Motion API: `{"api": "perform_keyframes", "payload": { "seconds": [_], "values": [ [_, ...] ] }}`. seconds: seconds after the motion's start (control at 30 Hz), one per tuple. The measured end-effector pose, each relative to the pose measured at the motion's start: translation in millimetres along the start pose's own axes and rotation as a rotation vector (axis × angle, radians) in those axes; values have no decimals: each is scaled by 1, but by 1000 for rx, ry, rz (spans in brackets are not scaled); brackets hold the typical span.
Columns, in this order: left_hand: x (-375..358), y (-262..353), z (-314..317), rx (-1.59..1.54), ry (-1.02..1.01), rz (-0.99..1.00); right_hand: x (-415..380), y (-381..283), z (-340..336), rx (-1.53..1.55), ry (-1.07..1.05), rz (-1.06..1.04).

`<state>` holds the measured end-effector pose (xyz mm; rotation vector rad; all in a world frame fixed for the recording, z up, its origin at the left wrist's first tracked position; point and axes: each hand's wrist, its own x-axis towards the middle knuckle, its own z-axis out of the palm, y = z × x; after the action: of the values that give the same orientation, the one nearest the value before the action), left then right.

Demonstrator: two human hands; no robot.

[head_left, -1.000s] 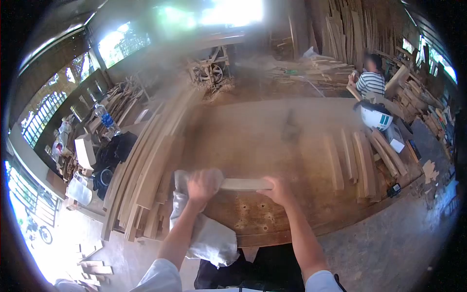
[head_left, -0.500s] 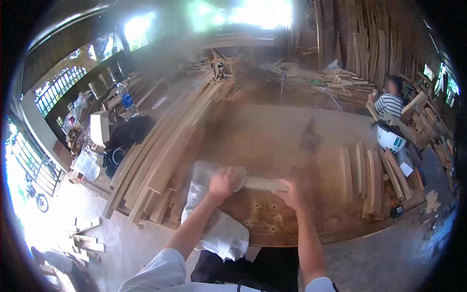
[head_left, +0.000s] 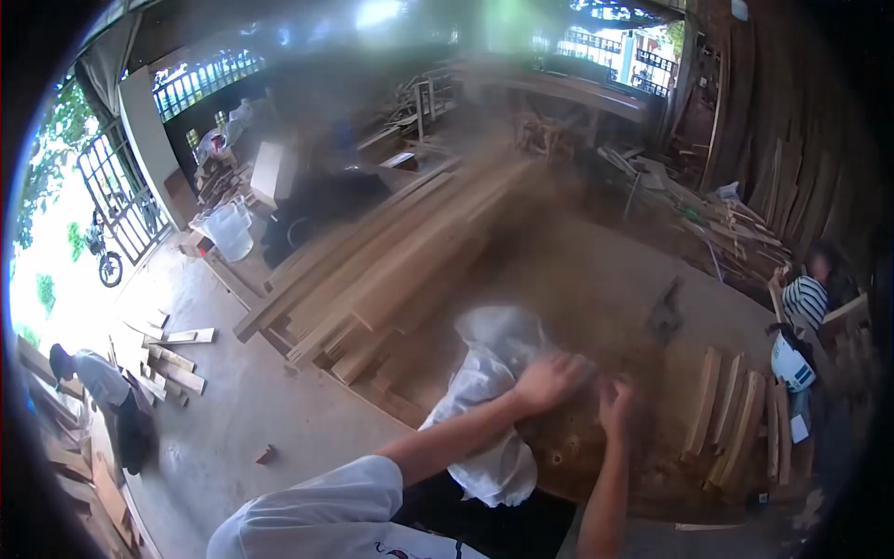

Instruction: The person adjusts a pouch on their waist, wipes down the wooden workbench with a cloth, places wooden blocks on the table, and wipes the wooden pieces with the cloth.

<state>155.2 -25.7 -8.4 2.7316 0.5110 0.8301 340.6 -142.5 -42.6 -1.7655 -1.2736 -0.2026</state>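
Observation:
My left hand (head_left: 554, 380) reaches over the workbench (head_left: 568, 461) beside a crumpled white cloth (head_left: 494, 377), its fingers smeared by motion. Just to its right, my right hand (head_left: 615, 408) has its fingers curled in, but whatever lies in them is too blurred to make out. The cloth hangs over the bench's near edge, under my left forearm. No outline of the pale wooden strip held a moment ago can be told between the hands.
Long boards (head_left: 410, 256) are stacked to the left. Several short wooden pieces (head_left: 731, 415) lie on the right, near a white helmet (head_left: 792, 361). One person in a striped shirt (head_left: 805, 300) is at far right; another person (head_left: 107, 387) bends at lower left. Wood offcuts (head_left: 172, 363) lie on the floor.
The view has swung left, so the bench sits further right. My hands have come closer together, and the pale wooden strip seen between them no longer shows clearly.

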Motion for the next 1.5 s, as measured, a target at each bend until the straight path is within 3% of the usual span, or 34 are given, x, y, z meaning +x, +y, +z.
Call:
{"api": "perform_keyframes", "payload": {
  "seconds": [0.07,0.13,0.23,0.3,0.33,0.37,0.4,0.47,0.57,0.67,0.7,0.83,0.97,1.03,1.07,1.1,1.2,1.23,1.33,1.5],
  "values": [
    [-9,-26,-16,-52,-44,-143,3,9,8,-7,6,18],
    [-15,-47,-45,-9,39,-109,6,-8,3,-11,11,68],
    [-28,-57,-28,60,122,-127,3,1,19,27,42,155],
    [-15,-15,-29,-20,-12,-207,-9,25,28,5,78,112],
    [-13,-18,12,-9,-48,-176,-13,40,32,-26,110,27],
    [-6,-1,19,-130,80,-133,-11,47,33,-40,65,17],
    [-4,3,43,3,146,-24,-9,55,34,-53,21,6],
    [-4,3,39,-34,129,-19,-6,58,12,-95,-176,173],
    [-10,-23,20,38,130,28,-5,28,16,-34,6,19],
    [-24,-47,-38,-21,79,-174,-3,18,19,69,-20,134],
    [-27,-57,-36,34,195,-84,-2,22,22,60,-8,130],
    [-17,-35,2,57,238,-24,-8,32,31,-4,36,65],
    [5,0,33,1,164,1,-10,46,32,-40,139,-92],
    [3,-15,33,-12,154,-1,-5,18,22,-3,64,45],
    [-1,-28,28,-16,145,1,-4,8,17,21,31,116],
    [-6,-43,18,14,93,-34,-8,21,29,70,137,93],
    [-20,-55,-58,-18,-13,-223,-7,32,33,18,91,74],
    [-21,-59,-58,14,21,-202,-5,29,35,109,62,142],
    [-28,-56,-38,51,81,-164,2,-6,19,57,41,199],
    [9,-10,29,-5,128,-61,1,11,11,-18,31,177]
  ]
}}
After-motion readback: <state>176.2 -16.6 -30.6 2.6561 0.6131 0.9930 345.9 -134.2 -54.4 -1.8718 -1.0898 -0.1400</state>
